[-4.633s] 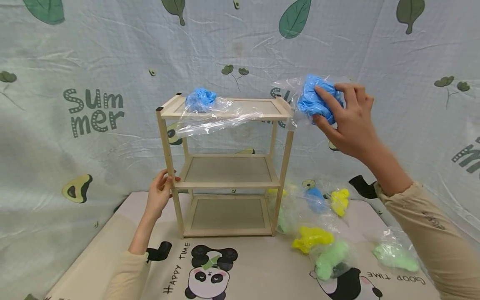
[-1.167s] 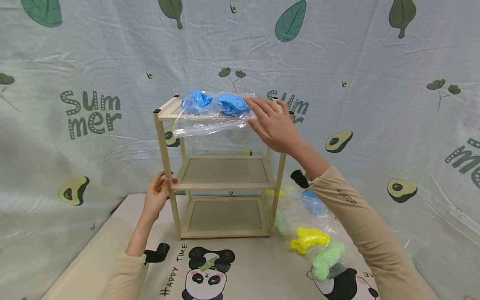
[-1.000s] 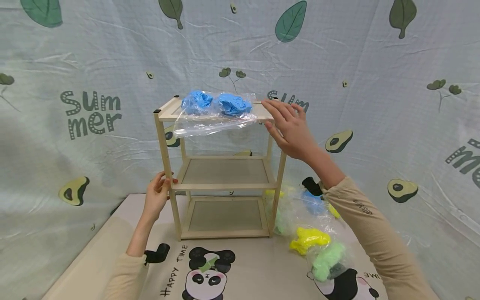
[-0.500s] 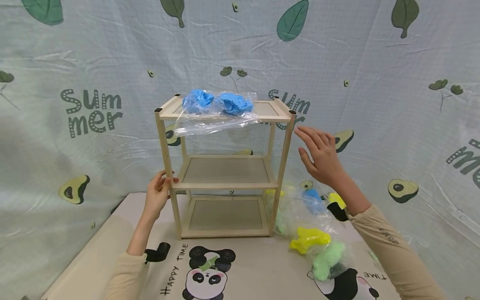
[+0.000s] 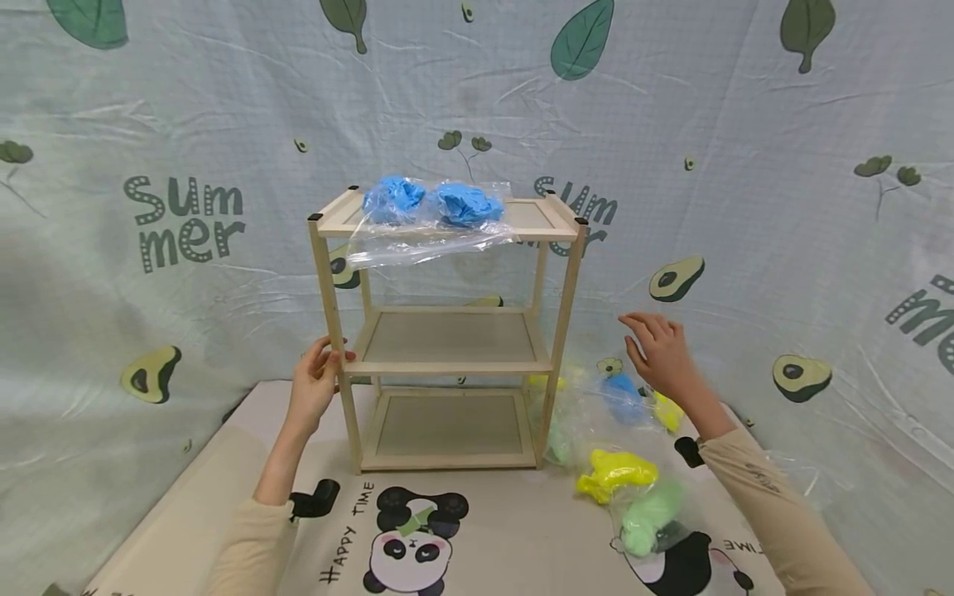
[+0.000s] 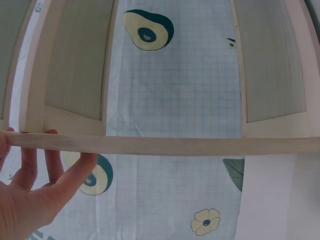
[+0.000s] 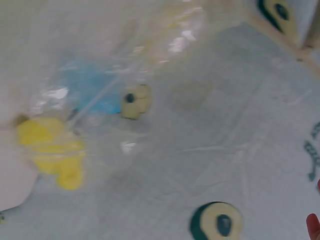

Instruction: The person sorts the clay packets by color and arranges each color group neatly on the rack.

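A three-tier wooden rack stands on the table. My left hand grips its front left post at the middle shelf; in the left wrist view the fingers and thumb of the left hand lie on both sides of the post. On the top shelf sit two clear bags with crumpled blue contents, a left one and a right one, their plastic hanging over the front edge. My right hand hovers, holding nothing, right of the rack above more bags. Only its fingertips show in the right wrist view.
Right of the rack lie clear bags with a blue lump, a yellow lump, a pale green lump and another yellow lump. A printed cloth hangs behind. The table has panda prints.
The second blue bag, earlier in my right hand, now rests on the top shelf beside the first. That hand has let go and moved down and right. My left hand stays on the post.
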Motion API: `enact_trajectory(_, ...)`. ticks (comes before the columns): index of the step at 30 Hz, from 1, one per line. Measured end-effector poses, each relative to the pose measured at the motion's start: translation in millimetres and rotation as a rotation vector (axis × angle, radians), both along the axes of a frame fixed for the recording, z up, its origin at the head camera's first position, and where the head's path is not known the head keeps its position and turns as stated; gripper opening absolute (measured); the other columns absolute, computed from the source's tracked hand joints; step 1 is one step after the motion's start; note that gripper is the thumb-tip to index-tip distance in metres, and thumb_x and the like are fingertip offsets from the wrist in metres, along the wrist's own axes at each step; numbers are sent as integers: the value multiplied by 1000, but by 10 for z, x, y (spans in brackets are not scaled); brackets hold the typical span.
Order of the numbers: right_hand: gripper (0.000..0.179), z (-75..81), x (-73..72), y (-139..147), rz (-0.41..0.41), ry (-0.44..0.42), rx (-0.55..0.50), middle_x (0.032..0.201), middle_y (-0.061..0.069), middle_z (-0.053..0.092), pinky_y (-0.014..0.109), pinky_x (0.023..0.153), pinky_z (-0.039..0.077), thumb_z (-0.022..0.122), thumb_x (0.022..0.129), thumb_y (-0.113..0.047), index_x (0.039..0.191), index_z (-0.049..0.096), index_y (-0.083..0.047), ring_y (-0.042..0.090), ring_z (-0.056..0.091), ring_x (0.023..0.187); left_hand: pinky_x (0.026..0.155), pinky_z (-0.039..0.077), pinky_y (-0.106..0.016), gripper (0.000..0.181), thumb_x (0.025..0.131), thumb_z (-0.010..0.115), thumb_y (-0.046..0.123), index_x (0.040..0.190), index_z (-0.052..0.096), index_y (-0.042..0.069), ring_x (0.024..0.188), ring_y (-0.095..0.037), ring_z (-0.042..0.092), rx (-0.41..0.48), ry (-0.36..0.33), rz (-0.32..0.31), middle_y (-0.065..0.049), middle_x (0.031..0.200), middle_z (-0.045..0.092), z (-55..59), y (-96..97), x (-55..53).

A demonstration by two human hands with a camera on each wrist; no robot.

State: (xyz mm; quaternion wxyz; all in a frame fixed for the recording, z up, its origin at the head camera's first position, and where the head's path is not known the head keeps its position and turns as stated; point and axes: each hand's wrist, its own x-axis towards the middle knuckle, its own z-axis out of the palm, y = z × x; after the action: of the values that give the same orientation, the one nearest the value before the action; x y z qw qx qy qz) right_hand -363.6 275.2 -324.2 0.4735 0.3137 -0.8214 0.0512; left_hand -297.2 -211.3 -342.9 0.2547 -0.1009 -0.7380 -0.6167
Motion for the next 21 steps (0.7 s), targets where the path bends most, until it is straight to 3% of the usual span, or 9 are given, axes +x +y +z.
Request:
enact_trajectory(6, 33, -301, -150, 172, -74, -58, 122, 102, 18, 57, 53, 74, 36, 66, 76, -4, 107, 58, 0, 35, 50, 93, 59, 49, -19, 15, 94, 42, 23, 99, 50, 34, 78, 6, 55, 6, -2, -3, 24, 78, 58, -6, 3, -7)
enact_trajectory(11, 20, -496, -240, 299, -104, -89, 220, 98, 15, 56, 50, 72, 35, 60, 84, -7, 103, 55, -2, 31, 50, 89, 61, 50, -20, 14, 93, 42, 24, 100, 49, 34, 78, 6, 55, 6, -4, -5, 23, 78, 58, -11, 5, -23)
enact_trajectory(17, 30, -733, -369, 430, -130, -148, 298, 93, 12, 58, 50, 72, 37, 72, 71, -4, 98, 58, -5, 29, 53, 86, 61, 49, -20, 14, 93, 42, 23, 99, 51, 33, 77, 5, 55, 17, -7, 3, 23, 77, 58, -9, 7, -23)
enact_trajectory(21, 28, -882, -437, 484, -165, -173, 358, 92, 9, 59, 47, 71, 36, 73, 71, -7, 96, 60, -6, 26, 53, 85, 61, 50, -20, 14, 93, 42, 23, 101, 52, 26, 77, 5, 56, 23, -5, 1, 23, 77, 59, 1, 18, -17)
